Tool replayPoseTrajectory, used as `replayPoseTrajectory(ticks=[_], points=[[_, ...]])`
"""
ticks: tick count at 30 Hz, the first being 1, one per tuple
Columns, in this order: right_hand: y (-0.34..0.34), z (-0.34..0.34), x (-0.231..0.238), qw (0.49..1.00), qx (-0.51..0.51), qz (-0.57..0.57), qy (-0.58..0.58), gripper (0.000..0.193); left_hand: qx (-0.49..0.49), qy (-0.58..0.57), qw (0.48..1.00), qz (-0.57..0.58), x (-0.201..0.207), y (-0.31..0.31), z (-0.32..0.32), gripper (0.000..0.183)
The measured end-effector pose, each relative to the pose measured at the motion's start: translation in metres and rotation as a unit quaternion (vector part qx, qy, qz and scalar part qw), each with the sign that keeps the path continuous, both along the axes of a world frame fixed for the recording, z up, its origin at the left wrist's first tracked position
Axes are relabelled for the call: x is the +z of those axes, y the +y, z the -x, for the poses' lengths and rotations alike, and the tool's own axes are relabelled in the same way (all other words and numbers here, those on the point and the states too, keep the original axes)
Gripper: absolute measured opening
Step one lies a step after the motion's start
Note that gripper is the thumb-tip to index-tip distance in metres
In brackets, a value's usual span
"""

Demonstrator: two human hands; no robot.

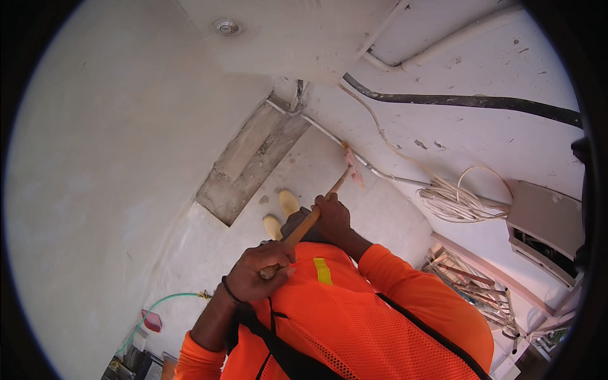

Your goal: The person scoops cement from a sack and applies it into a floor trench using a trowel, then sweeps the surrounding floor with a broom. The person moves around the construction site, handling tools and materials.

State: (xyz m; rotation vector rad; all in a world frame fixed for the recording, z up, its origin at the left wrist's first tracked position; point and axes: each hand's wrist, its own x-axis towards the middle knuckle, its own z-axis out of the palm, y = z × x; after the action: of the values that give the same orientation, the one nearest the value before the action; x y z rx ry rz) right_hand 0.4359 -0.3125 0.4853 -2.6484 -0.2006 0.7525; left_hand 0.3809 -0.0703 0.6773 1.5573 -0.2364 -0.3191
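A long wooden-handled tool point(308, 223) slants away from me across the front of my body. My left hand point(256, 272) is closed around it near its rounded butt end. Further along the shaft, my right hand point(331, 216) grips it with curled fingers. The tool's narrow pinkish head point(353, 168) is at the foot of the right wall, beside a thin white pipe point(322, 128) running along the wall base. Whether the head is a brush or a blade, I cannot tell. My yellowish boots point(288, 202) stand on the pale floor point(297, 164).
A recessed rough concrete strip point(244, 168) lies beyond my boots. Along the right wall are a black pipe point(468, 101), a coil of white cable point(453, 204) and a grey box point(546, 218). Metal frames point(472, 285) lean at lower right. A green hose point(142, 320) lies at lower left.
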Motion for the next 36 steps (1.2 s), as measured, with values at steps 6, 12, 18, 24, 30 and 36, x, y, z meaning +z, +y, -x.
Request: replayPoseTrajectory(ticks=[6, 12, 18, 24, 30, 36], points=[[0.042, -0.02, -0.05, 0.997, -0.042, -0.062, 0.002, 0.019, 0.003, 0.01, 0.998, -0.07, -0.048, 0.006, -0.011, 0.007], [0.111, -0.053, -0.029, 0.986, 0.099, -0.08, -0.109, 0.022, 0.116, 0.053, 0.985, -0.112, -0.002, 0.045, 0.012, 0.008], [0.055, -0.017, -0.013, 0.996, 0.068, -0.052, -0.037, 0.022, 0.078, 0.04, 0.995, -0.038, 0.025, 0.026, 0.026, 0.007], [0.081, -0.009, -0.04, 0.993, 0.095, -0.053, 0.038, 0.022, 0.066, 0.091, 0.987, -0.112, -0.012, 0.02, 0.023, 0.008], [0.135, 0.009, 0.012, 0.969, 0.164, -0.185, -0.024, 0.03, 0.041, 0.03, 0.98, -0.194, 0.077, 0.066, 0.05, 0.013], [0.033, 0.071, 0.042, 0.997, 0.054, -0.055, 0.02, 0.028, -0.069, 0.03, 0.996, -0.056, 0.051, 0.053, 0.073, 0.006]])
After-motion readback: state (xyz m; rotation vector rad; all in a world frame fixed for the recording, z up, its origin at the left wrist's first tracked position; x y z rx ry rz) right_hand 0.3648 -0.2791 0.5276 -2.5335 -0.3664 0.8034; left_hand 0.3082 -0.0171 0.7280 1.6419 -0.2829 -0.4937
